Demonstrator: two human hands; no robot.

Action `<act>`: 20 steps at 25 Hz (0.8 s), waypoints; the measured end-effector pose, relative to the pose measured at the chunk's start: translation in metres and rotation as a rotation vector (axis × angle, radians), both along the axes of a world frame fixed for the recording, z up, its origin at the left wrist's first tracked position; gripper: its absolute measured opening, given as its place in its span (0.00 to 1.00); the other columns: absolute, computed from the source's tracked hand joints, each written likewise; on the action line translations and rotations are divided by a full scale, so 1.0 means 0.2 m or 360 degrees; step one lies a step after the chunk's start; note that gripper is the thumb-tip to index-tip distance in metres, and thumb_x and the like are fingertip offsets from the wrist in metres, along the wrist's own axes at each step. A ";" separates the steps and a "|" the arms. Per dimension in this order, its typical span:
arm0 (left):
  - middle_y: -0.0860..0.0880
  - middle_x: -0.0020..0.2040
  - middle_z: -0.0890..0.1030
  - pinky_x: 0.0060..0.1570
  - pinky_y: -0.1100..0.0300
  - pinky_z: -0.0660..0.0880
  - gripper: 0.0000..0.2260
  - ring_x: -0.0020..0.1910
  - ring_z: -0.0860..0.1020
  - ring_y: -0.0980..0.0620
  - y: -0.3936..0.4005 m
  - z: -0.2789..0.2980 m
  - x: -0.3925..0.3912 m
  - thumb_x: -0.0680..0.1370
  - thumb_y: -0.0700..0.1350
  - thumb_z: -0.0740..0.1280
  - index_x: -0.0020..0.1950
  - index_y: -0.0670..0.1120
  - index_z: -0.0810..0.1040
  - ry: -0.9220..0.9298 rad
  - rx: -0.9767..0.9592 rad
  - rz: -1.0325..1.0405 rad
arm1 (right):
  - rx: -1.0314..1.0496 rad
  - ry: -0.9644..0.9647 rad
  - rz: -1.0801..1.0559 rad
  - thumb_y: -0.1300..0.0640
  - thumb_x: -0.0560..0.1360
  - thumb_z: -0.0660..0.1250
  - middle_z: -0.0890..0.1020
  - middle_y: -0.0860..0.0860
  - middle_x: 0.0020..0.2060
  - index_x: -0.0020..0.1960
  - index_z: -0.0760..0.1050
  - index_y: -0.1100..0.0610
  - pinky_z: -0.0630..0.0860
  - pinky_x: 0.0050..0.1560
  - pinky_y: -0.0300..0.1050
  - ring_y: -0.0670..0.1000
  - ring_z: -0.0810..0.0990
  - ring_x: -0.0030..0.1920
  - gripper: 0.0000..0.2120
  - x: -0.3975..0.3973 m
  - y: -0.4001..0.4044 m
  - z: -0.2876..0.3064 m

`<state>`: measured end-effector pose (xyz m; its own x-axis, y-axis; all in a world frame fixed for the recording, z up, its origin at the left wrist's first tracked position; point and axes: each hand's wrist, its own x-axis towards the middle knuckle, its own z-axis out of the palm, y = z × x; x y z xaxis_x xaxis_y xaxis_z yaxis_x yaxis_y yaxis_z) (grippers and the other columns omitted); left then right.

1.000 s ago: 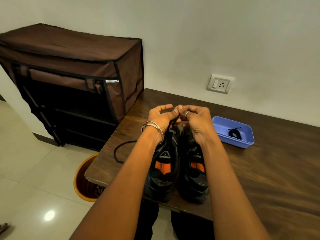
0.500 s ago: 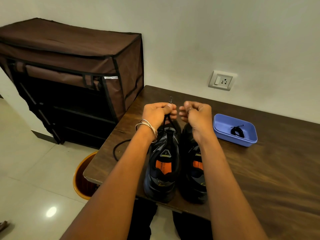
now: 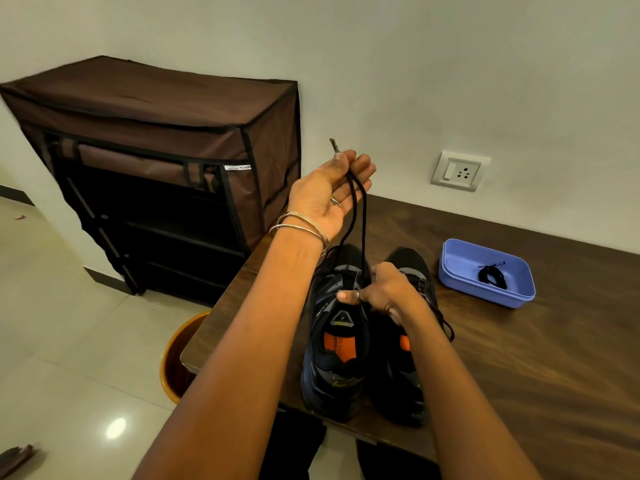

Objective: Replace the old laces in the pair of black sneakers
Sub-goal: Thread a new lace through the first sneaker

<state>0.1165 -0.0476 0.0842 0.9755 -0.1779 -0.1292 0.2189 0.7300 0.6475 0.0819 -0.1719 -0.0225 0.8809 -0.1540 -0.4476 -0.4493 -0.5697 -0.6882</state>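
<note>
We have both black sneakers (image 3: 367, 341) on the table's (image 3: 519, 375) near edge. Our right hand (image 3: 377, 292) grips the left sneaker's tongue, fingers curled. Farther up, our left hand (image 3: 325, 192) pinches the black lace (image 3: 353, 209), pulled taut above the sneaker. Far right, a blue tray (image 3: 460, 275) holds a coiled lace (image 3: 491, 273).

Two sneakers (image 3: 363, 341) stood side by side on the surface (image 3: 536, 358) at its near edge; a tray (image 3: 486, 271) holding a coiled lace (image 3: 491, 274) lay right; a cabinet (image 3: 156, 174) stood left, a bin (image 3: 176, 358) before it.
</note>
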 end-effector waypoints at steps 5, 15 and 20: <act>0.42 0.41 0.85 0.52 0.52 0.79 0.06 0.41 0.84 0.46 -0.03 0.03 -0.04 0.81 0.40 0.63 0.48 0.39 0.79 0.0068 -0.0180 0.0008 | 0.0585 -0.0820 0.0086 0.58 0.69 0.79 0.71 0.53 0.72 0.76 0.63 0.54 0.67 0.73 0.55 0.53 0.68 0.73 0.41 -0.02 0.07 0.11; 0.47 0.34 0.84 0.59 0.52 0.77 0.05 0.40 0.82 0.50 0.19 -0.16 0.06 0.79 0.39 0.66 0.46 0.41 0.79 0.0331 -0.0183 0.0645 | 0.0907 -0.0714 0.0162 0.64 0.82 0.59 0.85 0.54 0.42 0.48 0.79 0.60 0.79 0.54 0.42 0.47 0.83 0.46 0.10 -0.02 0.00 0.02; 0.40 0.59 0.79 0.55 0.50 0.74 0.20 0.54 0.78 0.41 0.33 -0.41 0.05 0.78 0.51 0.67 0.62 0.38 0.75 0.0564 0.2031 0.0191 | 0.0912 -0.0737 -0.0242 0.62 0.82 0.62 0.86 0.56 0.38 0.46 0.80 0.61 0.80 0.55 0.57 0.58 0.85 0.47 0.09 0.04 0.02 -0.01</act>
